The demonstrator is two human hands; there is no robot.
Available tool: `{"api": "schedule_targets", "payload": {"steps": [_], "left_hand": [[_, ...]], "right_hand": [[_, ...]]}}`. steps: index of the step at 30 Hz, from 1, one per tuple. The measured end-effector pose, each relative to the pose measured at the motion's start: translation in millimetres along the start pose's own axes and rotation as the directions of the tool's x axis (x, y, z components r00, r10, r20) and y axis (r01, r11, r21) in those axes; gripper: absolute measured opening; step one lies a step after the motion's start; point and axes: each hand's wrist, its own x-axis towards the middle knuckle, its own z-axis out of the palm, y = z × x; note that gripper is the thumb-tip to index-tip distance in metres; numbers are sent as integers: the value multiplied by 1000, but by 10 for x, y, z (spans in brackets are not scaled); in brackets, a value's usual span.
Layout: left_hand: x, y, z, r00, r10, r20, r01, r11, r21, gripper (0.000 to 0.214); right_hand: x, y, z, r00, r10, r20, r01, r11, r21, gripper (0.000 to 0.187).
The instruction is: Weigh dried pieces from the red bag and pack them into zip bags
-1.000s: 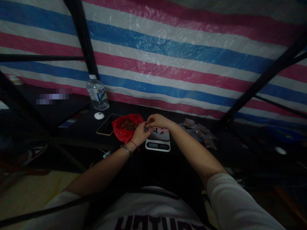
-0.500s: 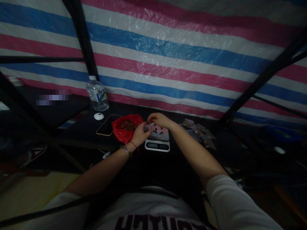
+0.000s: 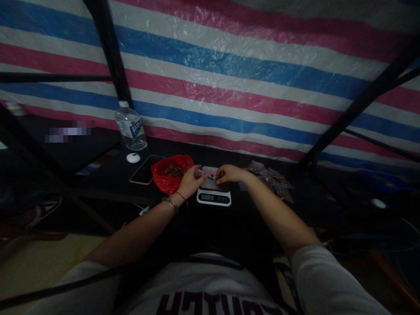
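A white kitchen scale (image 3: 214, 197) with a small display lies flat on the black table. Over the left side of its plate, my left hand (image 3: 189, 181) is closed on a small clear plastic bag (image 3: 201, 174). My right hand (image 3: 228, 173) reaches onto the plate from the right, thumb and fingers pinched low among a few small dark pieces (image 3: 211, 176). What sits between those fingertips is too small to make out. Just left of my left hand, a red plastic bag (image 3: 159, 183) stands open, filled with brown dried pieces (image 3: 173, 169).
Several filled clear packets (image 3: 274, 178) lie right of the scale. Left of the red bag are a phone (image 3: 141, 173), a white rounded case (image 3: 133, 158) and a large clear bottle (image 3: 131, 128). Black metal bars (image 3: 110, 48) and a striped sheet (image 3: 223, 87) stand behind.
My right hand has moved from beside the small clear bag down and right onto the scale plate, among the dark pieces. My left hand still holds the bag; the view has shifted slightly.
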Motion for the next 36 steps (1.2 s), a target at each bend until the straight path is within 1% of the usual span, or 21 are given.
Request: {"api": "schedule_targets", "payload": {"steps": [3,5,7,9,11,13,15,17,20,23,25,28,30,31,32,34,36], "left_hand": [[-4,17,-9,1000,-10,6,10,1000,-4,47],[-10,33,-20,1000,-6,0,6,1000,3,46],[-14,43,-29,1000,1,4,-1,1000,2,46],[-14,43,-33,1000,2,13,-2,1000,-8,45],[-13,37,-31,1000,6,18,-5,1000,-16,45],[-14,31,-26,1000,17,22,-17,1000,-14,46],[-18,30,-20,999,33,30,-32,999,-4,48],[-24,37,-16,998,48,31,-48,999,11,49],[-27,53,-19,998,64,22,-65,997,30,46],[-19,60,-24,997,70,23,-71,997,26,39],[-12,55,-23,996,82,21,-82,996,16,36],[-12,43,-15,997,82,-5,-82,997,11,40],[-18,42,-12,998,56,-29,-56,998,13,43],[-21,43,-12,998,42,-41,-41,999,13,44],[-23,46,-12,998,28,-51,-28,1000,14,44],[-27,53,-13,998,6,-68,-5,1000,17,44],[-27,55,-13,997,-4,-73,6,1000,21,44]], "right_hand": [[5,-36,9,999,-28,32,29,999,-45,24],[11,-68,4,999,-24,42,26,998,-58,23],[18,-94,-2,999,-10,38,13,997,-74,23],[25,-113,-13,1000,-10,8,11,996,-90,23],[38,-132,-34,999,-30,-40,27,997,-72,22],[60,-167,-64,990,-55,-129,55,998,-6,20],[92,-233,-90,965,-87,-247,108,991,75,19],[129,-335,-91,931,-108,-350,164,978,133,19],[176,-520,-27,899,-136,-417,211,968,138,17],[200,-661,60,899,-167,-405,239,962,134,17],[206,-689,83,908,-173,-382,250,954,162,19],[213,-619,51,896,-148,-418,234,958,162,20],[216,-518,14,887,-117,-447,187,975,115,22],[215,-462,3,894,-104,-435,157,984,88,22],[213,-409,-2,913,-92,-398,127,990,64,22],[205,-323,13,960,-82,-269,92,995,26,23],[199,-279,51,984,-96,-150,97,995,1,24]]}}
